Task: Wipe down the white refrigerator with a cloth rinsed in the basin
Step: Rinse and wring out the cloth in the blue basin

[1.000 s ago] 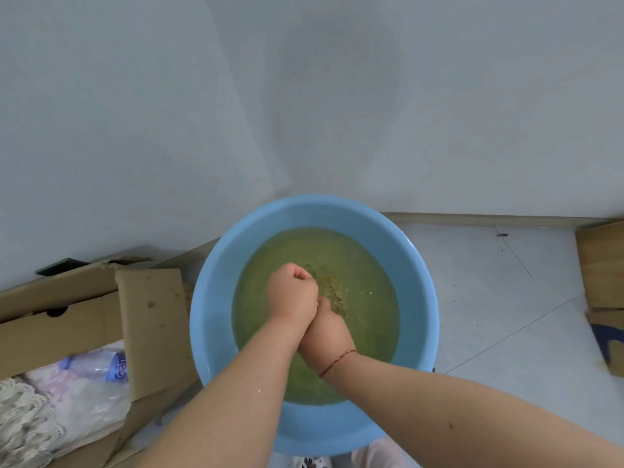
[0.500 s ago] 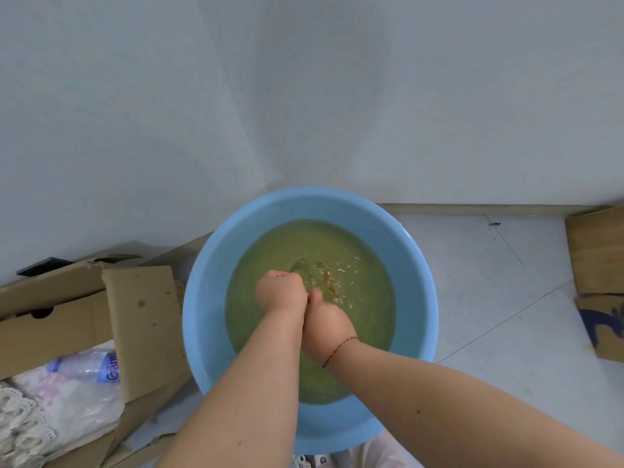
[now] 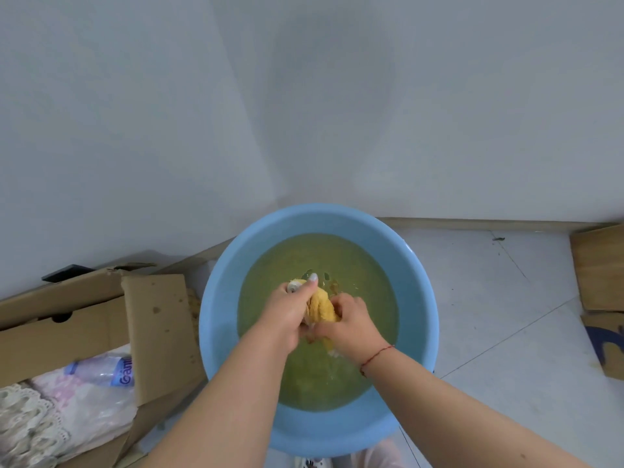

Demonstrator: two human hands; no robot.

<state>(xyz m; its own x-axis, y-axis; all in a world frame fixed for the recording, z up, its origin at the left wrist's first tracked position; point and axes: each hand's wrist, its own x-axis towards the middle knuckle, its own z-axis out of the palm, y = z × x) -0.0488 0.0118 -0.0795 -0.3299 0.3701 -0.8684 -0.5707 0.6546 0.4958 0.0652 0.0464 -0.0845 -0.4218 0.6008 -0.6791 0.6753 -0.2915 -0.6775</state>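
A round blue basin (image 3: 219, 298) stands on the floor in the room's corner, filled with cloudy yellow-green water. Over its middle, my left hand (image 3: 287, 310) and my right hand (image 3: 351, 324) both grip a bunched yellow cloth (image 3: 320, 307), one at each end. The cloth is twisted between them, just above the water. A red string bracelet sits on my right wrist. The refrigerator is out of view.
White walls (image 3: 135, 130) meet in the corner behind the basin. An open cardboard box (image 3: 155, 332) with a plastic bottle (image 3: 101, 368) and lace fabric lies at the left. More cardboard (image 3: 597, 268) sits at the right edge on the pale tiled floor (image 3: 489, 298).
My hands have lifted out of the water and spread slightly apart. The yellow cloth, hidden before, now shows between them.
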